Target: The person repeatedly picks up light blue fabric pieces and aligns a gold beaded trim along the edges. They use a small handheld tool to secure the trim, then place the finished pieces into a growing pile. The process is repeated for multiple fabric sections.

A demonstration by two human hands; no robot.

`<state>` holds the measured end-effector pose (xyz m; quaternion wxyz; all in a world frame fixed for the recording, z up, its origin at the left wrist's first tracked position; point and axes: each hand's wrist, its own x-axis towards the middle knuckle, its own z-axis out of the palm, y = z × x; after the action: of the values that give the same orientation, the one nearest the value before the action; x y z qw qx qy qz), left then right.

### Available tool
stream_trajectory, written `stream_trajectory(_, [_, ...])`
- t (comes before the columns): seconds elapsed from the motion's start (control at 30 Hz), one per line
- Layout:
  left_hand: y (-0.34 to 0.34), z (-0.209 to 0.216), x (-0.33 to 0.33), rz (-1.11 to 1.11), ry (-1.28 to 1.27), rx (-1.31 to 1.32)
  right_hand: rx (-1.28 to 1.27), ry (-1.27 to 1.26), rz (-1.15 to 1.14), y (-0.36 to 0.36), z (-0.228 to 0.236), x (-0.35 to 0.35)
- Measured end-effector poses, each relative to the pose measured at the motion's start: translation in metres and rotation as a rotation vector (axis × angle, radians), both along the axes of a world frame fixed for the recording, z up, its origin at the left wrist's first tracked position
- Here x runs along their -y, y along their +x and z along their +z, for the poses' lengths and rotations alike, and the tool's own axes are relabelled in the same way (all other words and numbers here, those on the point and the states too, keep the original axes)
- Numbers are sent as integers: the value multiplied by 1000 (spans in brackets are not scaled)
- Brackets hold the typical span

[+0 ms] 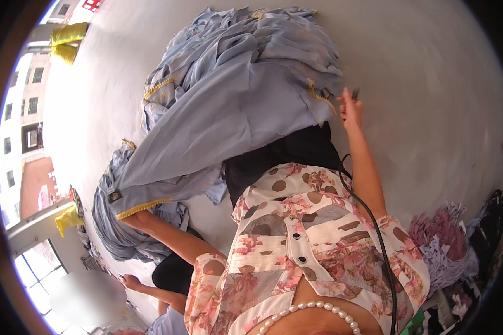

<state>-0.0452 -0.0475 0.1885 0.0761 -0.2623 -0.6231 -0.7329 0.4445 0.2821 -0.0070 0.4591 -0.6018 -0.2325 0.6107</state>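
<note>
A long piece of grey-blue cloth with yellow trim along its short ends stretches across my lap. My left hand is closed on its yellow-trimmed lower left end, beside a small dark label; the cloth partly hides the fingers. Just off the cloth's right end is my right hand, its fingers closed around a small dark pointed tool, too small to name surely. Beyond my knees lies a big heap of the same cloth.
More grey-blue cloth is bunched at the left. A co-worker's hand shows at lower left. Pink and white scraps are piled at right. A black cable runs down my right side. Yellow bundles lie far left.
</note>
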Motion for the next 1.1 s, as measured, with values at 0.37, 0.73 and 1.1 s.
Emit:
stream_trajectory(0.37, [-9,-115,7,209,-716,-345,-248,91,200,-54,-34,10])
stream_trajectory(0.73, [238,-55,-238,-1101,-664,259,415,1014,705,-87,117,82])
stream_trajectory(1.1, [241,-49,-233,-931,-268,619,489,1314,836,-83,142,108])
